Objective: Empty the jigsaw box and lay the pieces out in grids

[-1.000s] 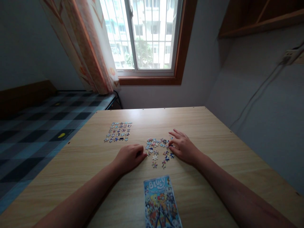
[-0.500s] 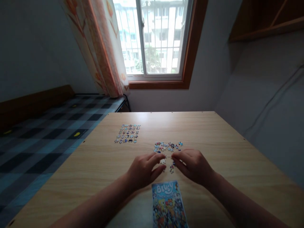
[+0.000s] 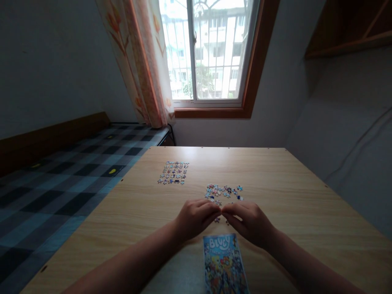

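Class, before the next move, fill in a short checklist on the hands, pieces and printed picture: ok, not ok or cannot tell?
1. Both hands in view: ok; the left hand and right hand meet, or nearly meet, at the fingertips.
2. Piece gripped between the fingertips: cannot tell; too small and hidden.
3. Loose pieces fully visible: not ok; the hands partly cover the nearest ones.
4. Pieces laid in rows apart from the loose ones: ok; bare table lies between.
5. Bluey picture wholly in view: not ok; the frame cuts off its near end.
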`<state>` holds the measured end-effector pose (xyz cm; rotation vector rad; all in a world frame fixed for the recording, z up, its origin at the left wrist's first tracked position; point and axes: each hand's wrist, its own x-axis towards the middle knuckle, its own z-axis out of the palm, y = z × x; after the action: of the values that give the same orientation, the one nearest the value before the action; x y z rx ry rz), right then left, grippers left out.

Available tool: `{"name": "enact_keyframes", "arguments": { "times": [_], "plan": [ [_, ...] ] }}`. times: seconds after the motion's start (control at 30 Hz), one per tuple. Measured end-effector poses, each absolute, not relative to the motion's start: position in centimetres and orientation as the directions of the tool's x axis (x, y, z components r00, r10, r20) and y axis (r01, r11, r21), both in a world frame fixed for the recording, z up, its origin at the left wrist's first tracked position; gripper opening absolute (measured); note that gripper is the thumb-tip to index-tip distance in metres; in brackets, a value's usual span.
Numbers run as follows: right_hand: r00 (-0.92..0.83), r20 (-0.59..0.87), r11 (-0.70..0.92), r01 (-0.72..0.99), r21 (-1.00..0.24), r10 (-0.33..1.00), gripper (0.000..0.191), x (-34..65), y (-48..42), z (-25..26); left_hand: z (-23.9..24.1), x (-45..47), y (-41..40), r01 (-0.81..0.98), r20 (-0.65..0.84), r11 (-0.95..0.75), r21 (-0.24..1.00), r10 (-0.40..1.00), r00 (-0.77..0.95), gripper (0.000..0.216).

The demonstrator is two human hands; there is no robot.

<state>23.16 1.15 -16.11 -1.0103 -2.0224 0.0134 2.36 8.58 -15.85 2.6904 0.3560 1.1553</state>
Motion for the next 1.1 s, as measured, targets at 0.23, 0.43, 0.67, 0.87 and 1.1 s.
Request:
{"name": "enact_keyframes", "arguments": {
  "times": [0.23, 0.43, 0.67, 0.87, 1.1],
  "plan": [
    [-0.16, 0.743, 0.577, 0.741, -0.344, 0.649, 0.015, 26.6, 2.4, -16.6, -13.7, -2.1, 15.4, 0.49, 0.684, -0.72, 0.492, 0.668, 0.294, 0.016],
    [0.016, 0.656, 0.441, 0.728, -0.526, 0.755, 0.018, 28.7, 3.4, -17.7, -13.0, -9.7, 23.8, 0.586, 0.436, -0.342, 0.734, 0.9, -0.021, 0.035],
    [-0.096, 0.568, 0.416, 0.781, -0.466, 0.817, 0.018, 28.7, 3.5, -18.0, -14.0, -14.7, 30.2, 0.879, 0.232, -0.348, 0.325, 0.931, 0.283, 0.024],
    [-0.092, 0.513, 0.385, 0.775, -0.501, 0.853, 0.021, 28.7, 3.4, -18.3, -14.7, -14.9, 33.3, 0.889, 0.135, -0.343, 0.302, 0.939, 0.316, 0.025],
    [-0.043, 0.499, 0.35, 0.764, -0.542, 0.866, 0.021, 28.6, 3.5, -18.4, -15.4, -15.1, 32.8, 0.906, 0.149, -0.339, 0.252, 0.939, 0.31, 0.04]
  ]
}}
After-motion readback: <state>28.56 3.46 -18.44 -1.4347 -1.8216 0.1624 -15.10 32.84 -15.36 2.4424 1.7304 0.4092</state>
